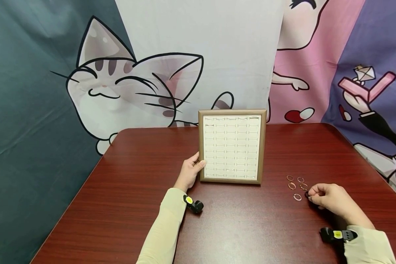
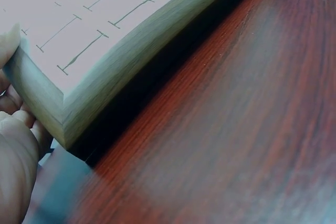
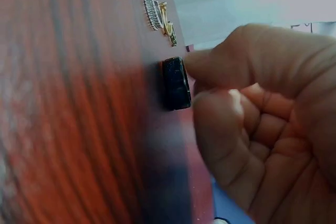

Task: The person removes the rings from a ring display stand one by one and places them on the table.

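On the table stands a ring display board (image 1: 231, 146), a cream slotted panel in a light wood frame, tilted slightly back. My left hand (image 1: 189, 171) grips its lower left side, thumb on the front and fingers behind. Its wood corner (image 2: 65, 114) fills the left wrist view close up. To the right, my right hand (image 1: 331, 200) pinches a black ring (image 3: 176, 83) at its rim between thumb and index finger, low over the table. Just left of that hand lie several gold and silver rings, including a silver ring (image 1: 297, 197) and a gold ring (image 1: 292, 186).
Slim bands show at the board's top right slot (image 1: 254, 117) and upper left slot (image 1: 209, 125). The reddish-brown table (image 1: 135, 176) reaches back to a cloth backdrop (image 1: 201, 29) printed with cartoon figures. Both wrists carry small black cameras.
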A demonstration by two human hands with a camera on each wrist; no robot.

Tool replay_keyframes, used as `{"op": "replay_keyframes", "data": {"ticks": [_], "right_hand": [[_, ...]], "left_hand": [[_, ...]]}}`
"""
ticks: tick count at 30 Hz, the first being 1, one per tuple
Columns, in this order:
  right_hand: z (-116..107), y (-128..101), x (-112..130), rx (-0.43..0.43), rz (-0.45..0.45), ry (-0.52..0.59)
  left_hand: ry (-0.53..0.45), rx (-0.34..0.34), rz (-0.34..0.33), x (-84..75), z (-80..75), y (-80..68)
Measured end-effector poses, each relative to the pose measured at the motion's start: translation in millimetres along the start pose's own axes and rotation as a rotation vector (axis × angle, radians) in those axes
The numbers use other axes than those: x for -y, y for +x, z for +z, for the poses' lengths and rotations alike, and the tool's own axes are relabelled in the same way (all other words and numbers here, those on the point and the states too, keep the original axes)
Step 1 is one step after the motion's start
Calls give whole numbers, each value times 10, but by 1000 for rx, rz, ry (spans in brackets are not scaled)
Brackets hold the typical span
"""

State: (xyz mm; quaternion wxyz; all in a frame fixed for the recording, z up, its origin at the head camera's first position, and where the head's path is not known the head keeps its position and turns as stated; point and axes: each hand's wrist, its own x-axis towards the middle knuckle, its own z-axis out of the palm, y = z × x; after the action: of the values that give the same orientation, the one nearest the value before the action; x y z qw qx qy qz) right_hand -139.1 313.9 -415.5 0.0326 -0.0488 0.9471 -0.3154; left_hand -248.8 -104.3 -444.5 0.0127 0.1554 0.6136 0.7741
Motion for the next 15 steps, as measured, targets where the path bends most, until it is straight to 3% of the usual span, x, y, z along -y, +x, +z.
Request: {"op": "replay_keyframes", "data": {"ticks": [5, 10, 13, 15], "right_hand": [[-17, 4, 131, -51, -28, -21], [2, -13, 333, -195, -118, -70], [38, -16, 479, -303, -203, -83], [72, -24, 582, -352, -269, -78]], "left_hand": [[14, -15, -12, -14, -10, 9], [82, -29, -69, -37, -20, -23], [213, -82, -77, -158, 14, -82], [339, -155, -2, -201, 28, -116]]}}
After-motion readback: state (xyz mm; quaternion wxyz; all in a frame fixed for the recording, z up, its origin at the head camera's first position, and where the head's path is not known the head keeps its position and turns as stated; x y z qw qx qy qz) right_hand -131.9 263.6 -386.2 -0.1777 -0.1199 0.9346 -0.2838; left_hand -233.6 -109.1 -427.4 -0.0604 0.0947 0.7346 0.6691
